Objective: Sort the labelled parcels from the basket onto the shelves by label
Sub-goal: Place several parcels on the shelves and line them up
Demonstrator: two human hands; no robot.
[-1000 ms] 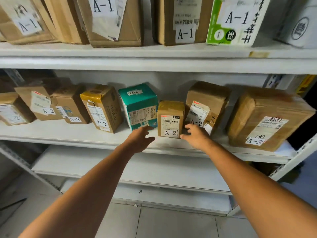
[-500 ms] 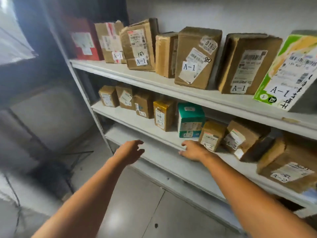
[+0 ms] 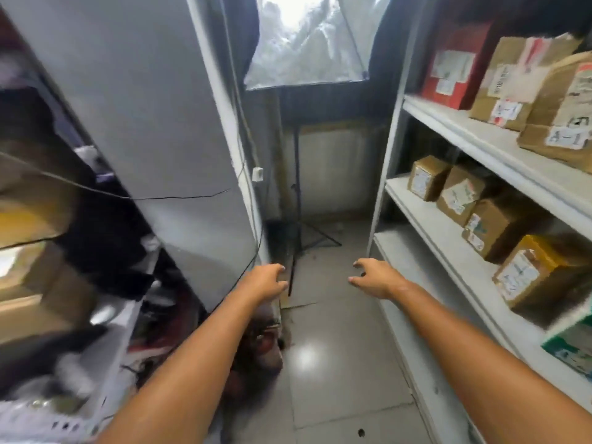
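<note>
- At the far left of my view, well left of the light stand (image 3: 296,200), I see a blurred clutter of dark cloth and brown shapes; I cannot tell what each thing is.
- Low in the left corner, a white perforated basket (image 3: 48,418) shows only its rim and wall; what lies inside is too blurred for me to read any label.
- A tall grey panel (image 3: 153,123) rises left of the light stand, with a thin black cable (image 3: 179,197) strung across its face.
- My left hand (image 3: 264,282) hangs in the air just left of the stand's lower legs, fingers loosely curled, holding nothing.
- The light stand sits in the middle at the back, its crinkled softbox (image 3: 307,40) at the top and its tripod legs spread on the tiled floor (image 3: 333,363).
- My right hand (image 3: 373,277) hovers just right of the stand's legs, fingers spread and half bent, empty, apart from the shelving.
- Right of the stand, the white shelves (image 3: 455,123) run along the wall.
- On the top shelf stand a red parcel (image 3: 455,62) and brown parcels, the nearest brown parcel (image 3: 563,113) marked A-1.
- On the shelf below, a row of small brown parcels (image 3: 461,193) leads to a yellow-taped parcel (image 3: 538,270) and a green box (image 3: 573,347) at the frame edge; their labels are blurred.
</note>
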